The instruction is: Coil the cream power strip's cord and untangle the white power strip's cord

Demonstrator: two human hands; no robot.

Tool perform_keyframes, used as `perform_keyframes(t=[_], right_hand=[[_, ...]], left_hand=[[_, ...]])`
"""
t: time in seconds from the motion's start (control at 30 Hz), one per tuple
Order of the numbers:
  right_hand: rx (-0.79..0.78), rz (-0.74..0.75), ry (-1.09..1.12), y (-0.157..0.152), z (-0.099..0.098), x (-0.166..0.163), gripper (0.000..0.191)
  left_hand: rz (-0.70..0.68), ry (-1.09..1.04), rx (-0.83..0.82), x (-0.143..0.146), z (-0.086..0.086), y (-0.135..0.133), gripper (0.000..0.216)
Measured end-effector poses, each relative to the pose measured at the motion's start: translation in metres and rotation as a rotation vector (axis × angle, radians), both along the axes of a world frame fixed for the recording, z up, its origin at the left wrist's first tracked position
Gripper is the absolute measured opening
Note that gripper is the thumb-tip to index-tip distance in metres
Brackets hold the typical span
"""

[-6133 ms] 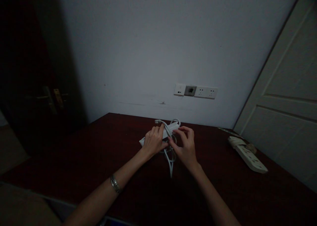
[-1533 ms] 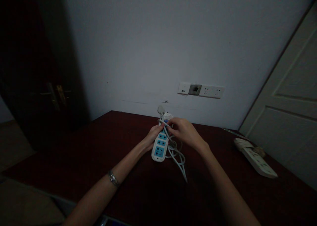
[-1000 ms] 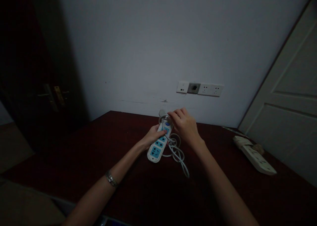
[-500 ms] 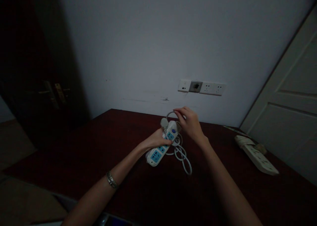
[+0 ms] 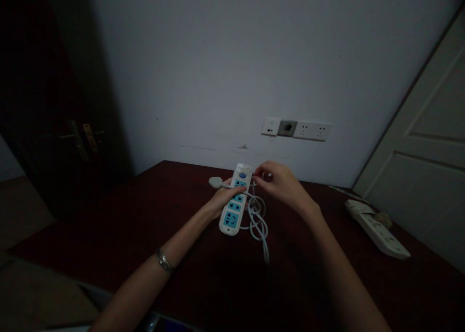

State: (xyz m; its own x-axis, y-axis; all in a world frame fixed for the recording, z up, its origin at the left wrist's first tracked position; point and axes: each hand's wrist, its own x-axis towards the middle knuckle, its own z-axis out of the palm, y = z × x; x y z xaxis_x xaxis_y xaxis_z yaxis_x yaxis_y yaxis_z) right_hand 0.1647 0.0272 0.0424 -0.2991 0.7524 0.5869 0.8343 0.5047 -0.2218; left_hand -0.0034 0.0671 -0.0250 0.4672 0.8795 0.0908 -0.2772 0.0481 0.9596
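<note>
A white power strip (image 5: 235, 201) with blue sockets is held above the dark red table (image 5: 145, 235), its socket face towards me. My left hand (image 5: 221, 201) grips its left side. My right hand (image 5: 281, 184) pinches the white cord (image 5: 257, 220) near the strip's top right end. The cord hangs in tangled loops below the right hand, down to the table. The white plug (image 5: 215, 181) sticks out to the left, just above my left hand. A bracelet (image 5: 163, 261) is on my left wrist.
A second white power strip (image 5: 378, 230) lies on the table at the right, near a pale door (image 5: 425, 143). Wall sockets (image 5: 296, 128) sit on the wall behind. A dark door with a handle (image 5: 78, 138) stands at the left.
The strip has swung from tilted to nearly upright. The plug moved from above the strip to its left. My right hand came down from the loop above the strip to the cord beside its top.
</note>
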Motion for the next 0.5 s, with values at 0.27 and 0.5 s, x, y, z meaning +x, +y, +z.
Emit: perform_keyframes(t=[0.27, 0.5], right_hand=[[-0.422, 0.192, 0.008, -0.002, -0.011, -0.023, 0.008], [-0.484, 0.305, 0.362, -0.006, 0.006, 0.0, 0.02]], left_hand=[[0.046, -0.098, -0.01, -0.003, -0.007, 0.015, 0.03], [-0.222, 0.086, 0.039, -0.013, 0.001, 0.009, 0.043]])
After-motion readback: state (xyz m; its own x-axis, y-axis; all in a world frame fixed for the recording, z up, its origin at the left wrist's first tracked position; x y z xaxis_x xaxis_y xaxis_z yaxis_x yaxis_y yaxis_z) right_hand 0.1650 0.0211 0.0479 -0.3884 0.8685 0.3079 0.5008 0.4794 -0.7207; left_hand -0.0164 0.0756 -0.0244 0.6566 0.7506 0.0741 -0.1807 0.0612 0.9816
